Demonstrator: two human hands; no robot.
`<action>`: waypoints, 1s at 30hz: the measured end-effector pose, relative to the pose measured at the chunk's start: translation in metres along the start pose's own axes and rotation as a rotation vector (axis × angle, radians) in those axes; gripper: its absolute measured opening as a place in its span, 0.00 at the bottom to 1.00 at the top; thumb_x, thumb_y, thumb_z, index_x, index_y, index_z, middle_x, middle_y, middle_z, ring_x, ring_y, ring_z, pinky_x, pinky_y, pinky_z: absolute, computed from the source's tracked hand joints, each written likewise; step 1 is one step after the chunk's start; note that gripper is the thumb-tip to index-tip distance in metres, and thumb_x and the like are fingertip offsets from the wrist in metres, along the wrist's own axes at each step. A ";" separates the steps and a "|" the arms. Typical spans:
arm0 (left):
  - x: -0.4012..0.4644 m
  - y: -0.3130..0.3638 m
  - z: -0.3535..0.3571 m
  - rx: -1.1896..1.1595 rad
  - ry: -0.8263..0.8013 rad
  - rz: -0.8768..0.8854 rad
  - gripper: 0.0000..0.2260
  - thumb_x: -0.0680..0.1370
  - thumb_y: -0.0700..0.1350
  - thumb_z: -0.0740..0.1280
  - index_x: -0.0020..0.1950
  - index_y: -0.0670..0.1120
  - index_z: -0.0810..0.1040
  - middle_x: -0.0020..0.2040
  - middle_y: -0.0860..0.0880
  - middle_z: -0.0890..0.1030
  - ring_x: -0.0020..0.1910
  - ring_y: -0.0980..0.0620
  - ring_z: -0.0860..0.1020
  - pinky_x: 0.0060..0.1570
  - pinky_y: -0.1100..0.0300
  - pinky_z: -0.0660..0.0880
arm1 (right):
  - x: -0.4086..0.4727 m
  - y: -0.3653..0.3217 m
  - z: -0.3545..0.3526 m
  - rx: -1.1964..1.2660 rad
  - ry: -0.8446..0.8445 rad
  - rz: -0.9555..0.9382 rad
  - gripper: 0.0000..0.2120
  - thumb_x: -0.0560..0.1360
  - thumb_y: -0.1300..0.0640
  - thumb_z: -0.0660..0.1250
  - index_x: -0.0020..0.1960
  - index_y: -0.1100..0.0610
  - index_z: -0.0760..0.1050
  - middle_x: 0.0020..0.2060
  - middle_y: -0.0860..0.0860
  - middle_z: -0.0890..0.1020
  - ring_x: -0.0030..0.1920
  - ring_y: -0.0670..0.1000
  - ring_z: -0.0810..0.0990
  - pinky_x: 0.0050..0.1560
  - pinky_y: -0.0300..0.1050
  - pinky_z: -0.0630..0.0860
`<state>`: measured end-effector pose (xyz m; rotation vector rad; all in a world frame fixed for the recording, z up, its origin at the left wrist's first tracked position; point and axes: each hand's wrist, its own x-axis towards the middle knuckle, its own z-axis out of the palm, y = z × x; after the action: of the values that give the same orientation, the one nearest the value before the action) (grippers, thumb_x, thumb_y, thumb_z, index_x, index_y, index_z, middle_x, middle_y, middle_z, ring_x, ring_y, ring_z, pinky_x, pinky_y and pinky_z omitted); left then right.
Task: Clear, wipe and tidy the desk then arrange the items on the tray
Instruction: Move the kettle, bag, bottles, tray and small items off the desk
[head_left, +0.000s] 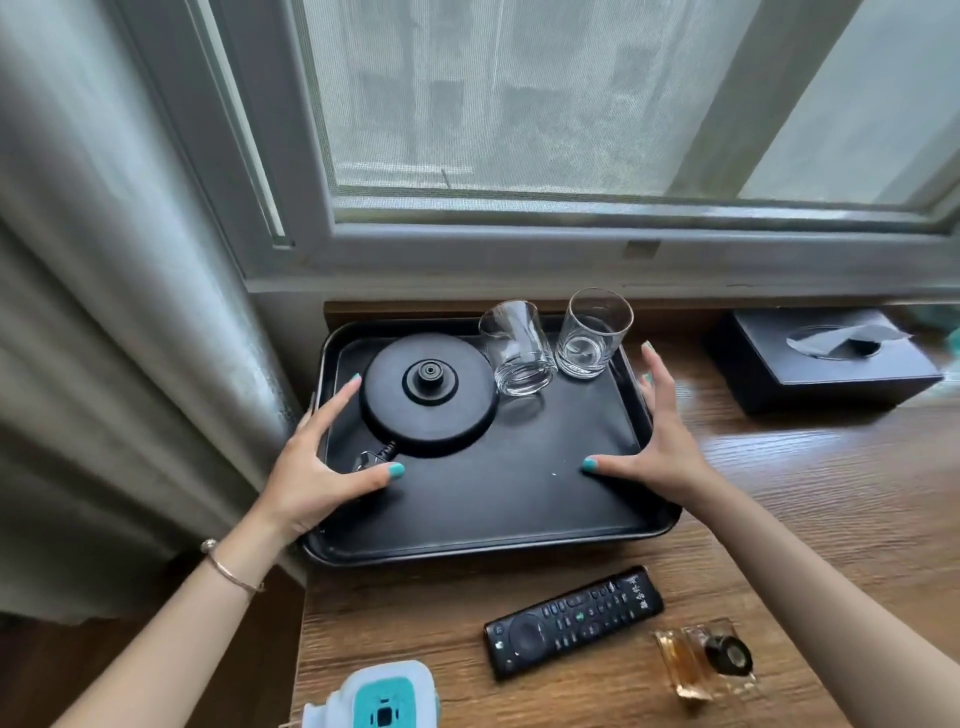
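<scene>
Both hands, the left hand (317, 462) and right hand (660, 431), spread open-fingered over the black tray (467, 545) at the tabletop's (779, 519) back-left corner, apparently to square it, kettle base (427, 395) and two glasses (517, 348) aboard.

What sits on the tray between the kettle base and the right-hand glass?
In the head view, the other glass, tilted, stands between the kettle base and the right-hand glass, at the far edge of the tray.

A hotel room, most likely: a black rectangular tray (467, 540) with round black kettle base (428, 395) and two clear glass tumblers (519, 348), a black TV remote (571, 621), grey curtain (104, 312) by the window (519, 104).
</scene>
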<state>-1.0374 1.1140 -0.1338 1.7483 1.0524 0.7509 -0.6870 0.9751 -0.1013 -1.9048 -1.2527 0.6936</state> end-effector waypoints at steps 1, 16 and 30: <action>0.000 0.005 0.000 -0.002 -0.009 0.009 0.45 0.55 0.65 0.80 0.69 0.72 0.64 0.71 0.58 0.68 0.70 0.68 0.64 0.71 0.60 0.61 | -0.001 -0.002 -0.003 0.000 0.001 -0.005 0.65 0.56 0.54 0.85 0.67 0.21 0.40 0.76 0.47 0.60 0.73 0.39 0.53 0.76 0.65 0.47; 0.012 0.094 0.018 0.055 -0.164 0.150 0.40 0.55 0.60 0.80 0.65 0.72 0.70 0.69 0.57 0.71 0.67 0.65 0.68 0.67 0.62 0.62 | -0.078 -0.019 -0.073 0.139 0.184 -0.097 0.61 0.56 0.59 0.84 0.77 0.39 0.51 0.71 0.42 0.67 0.70 0.38 0.67 0.71 0.43 0.67; -0.030 0.209 0.114 0.005 -0.394 0.293 0.38 0.56 0.54 0.79 0.65 0.65 0.73 0.57 0.70 0.72 0.49 0.85 0.67 0.43 0.87 0.61 | -0.222 0.012 -0.173 0.044 0.484 -0.005 0.62 0.51 0.48 0.83 0.77 0.39 0.53 0.57 0.13 0.58 0.57 0.15 0.56 0.52 0.13 0.55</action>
<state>-0.8879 0.9999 0.0153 1.9773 0.5407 0.5441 -0.6319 0.7173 -0.0015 -1.8832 -0.9246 0.2286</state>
